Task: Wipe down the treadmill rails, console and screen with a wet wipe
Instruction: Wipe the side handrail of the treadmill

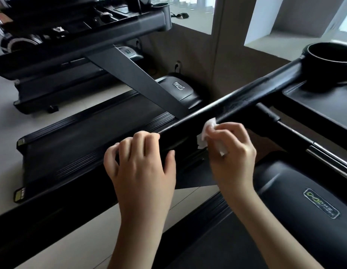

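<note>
Left hand point(141, 167) fingers point(145, 138) curled over rail point(246, 98), right hand point(232, 152) pinching wet wipe point(205, 136) against it, second treadmill point(91, 136) beyond

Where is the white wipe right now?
In the head view, the wet wipe is pinched in the right hand against the black rail, just right of the left hand gripping that rail.

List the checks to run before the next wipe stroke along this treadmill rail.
1. The wet wipe pinched in the right-hand grip: ok.
2. The wet wipe against the rail: ok, it touches the near side.
3. The left-hand grip steadying the rail: ok, fingers curled over its top.
4. The rail bare up to the cup holder: ok.
5. Room for a leftward stroke: not ok, the left-hand grip sits there.
6. Wipe moist enough: cannot tell.
</note>
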